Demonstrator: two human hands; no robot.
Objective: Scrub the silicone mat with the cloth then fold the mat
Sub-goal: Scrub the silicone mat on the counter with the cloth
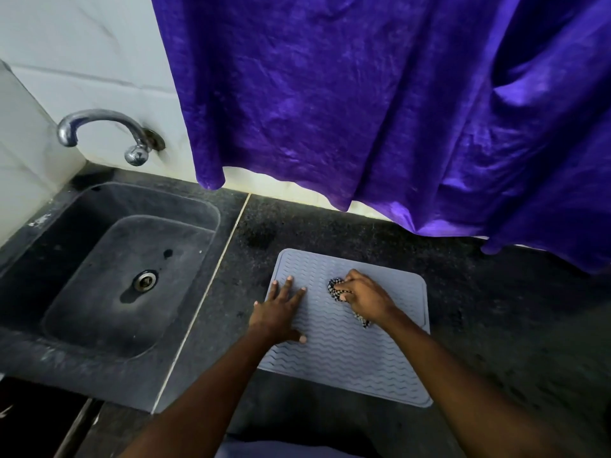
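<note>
Two bare forearms [211, 388] reach over the dark speckled stone counter [496, 325] to the grey, wavy-ribbed square silicone mat [344, 361] lying flat there. The left hand [281, 314] presses flat, fingers spread, pinning the mat. The right hand [365, 297] curls round the bunched black-and-white checked cloth [334, 288] on the mat. The mat looks light, floppy and grippy, so a free corner seems best to lift.

The left hand [279, 309] presses flat on the grey mat [344, 355] while the right hand [362, 297] grips a checkered cloth [335, 289].
</note>
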